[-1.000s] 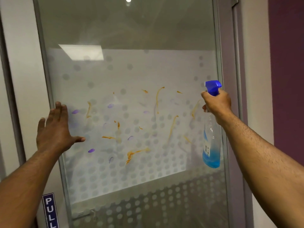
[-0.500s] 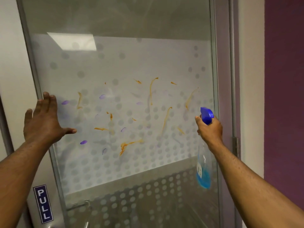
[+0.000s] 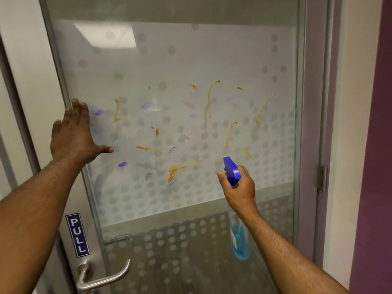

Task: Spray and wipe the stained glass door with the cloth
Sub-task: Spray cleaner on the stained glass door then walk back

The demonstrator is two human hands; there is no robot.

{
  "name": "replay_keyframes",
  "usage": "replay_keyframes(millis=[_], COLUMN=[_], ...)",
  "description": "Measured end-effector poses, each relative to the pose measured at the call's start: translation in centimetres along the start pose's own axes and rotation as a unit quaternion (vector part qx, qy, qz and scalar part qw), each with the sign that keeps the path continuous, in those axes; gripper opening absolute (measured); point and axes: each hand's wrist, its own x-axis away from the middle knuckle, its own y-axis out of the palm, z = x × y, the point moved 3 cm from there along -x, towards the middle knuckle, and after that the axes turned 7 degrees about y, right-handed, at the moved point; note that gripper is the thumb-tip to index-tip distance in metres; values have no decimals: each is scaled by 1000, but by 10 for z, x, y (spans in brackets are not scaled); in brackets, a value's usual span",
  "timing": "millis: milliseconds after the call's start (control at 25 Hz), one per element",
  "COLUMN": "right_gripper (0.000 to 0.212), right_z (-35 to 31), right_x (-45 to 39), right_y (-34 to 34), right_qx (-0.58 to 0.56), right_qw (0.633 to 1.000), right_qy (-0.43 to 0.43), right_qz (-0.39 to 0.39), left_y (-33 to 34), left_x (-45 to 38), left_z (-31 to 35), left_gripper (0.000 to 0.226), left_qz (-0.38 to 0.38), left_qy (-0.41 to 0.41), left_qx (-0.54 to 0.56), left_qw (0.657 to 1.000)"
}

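The frosted glass door with a dot pattern carries several orange streaks and small purple smears across its middle. My left hand presses flat on the door's left edge, fingers straight and thumb spread. My right hand grips the neck of a clear spray bottle holding blue liquid, whose blue nozzle points at the lower right of the stained patch. No cloth is in view.
A metal lever handle and a blue PULL sign sit on the door's left stile. The grey frame with a hinge stands at the right, beside a purple wall.
My right hand has lowered the spray bottle and brought it leftward toward the lower stains. My left hand has stayed pressed on the door edge. The view has shifted downward.
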Motion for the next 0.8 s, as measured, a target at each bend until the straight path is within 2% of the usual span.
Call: replay_keyframes(millis=[200, 360, 480, 600, 720, 800], right_gripper=[22, 29, 31, 28, 22, 21], right_z=[-36, -59, -75, -86, -81, -71], right_x=[24, 46, 60, 71, 83, 94], right_y=[40, 78, 98, 103, 88, 73], right_qx=[-17, -5, 1, -58, -145, -162], right_qw=[997, 990, 986, 979, 971, 972], right_qy=[-41, -24, -29, -34, 2, 7], right_qz=[-67, -140, -162, -193, -188, -168], left_y=[-1, -2, -1, 0, -3, -11], left_x=[1, 2, 1, 1, 1, -1], left_z=[1, 1, -1, -2, -2, -1], left_gripper=[141, 142, 141, 141, 140, 138], left_qz=[-13, -20, -25, -30, -36, -44], left_qy=[-4, -6, -7, -10, -3, 4], left_qx=[5, 10, 9, 9, 10, 7], left_qw=[1000, 1000, 1000, 999, 999, 999])
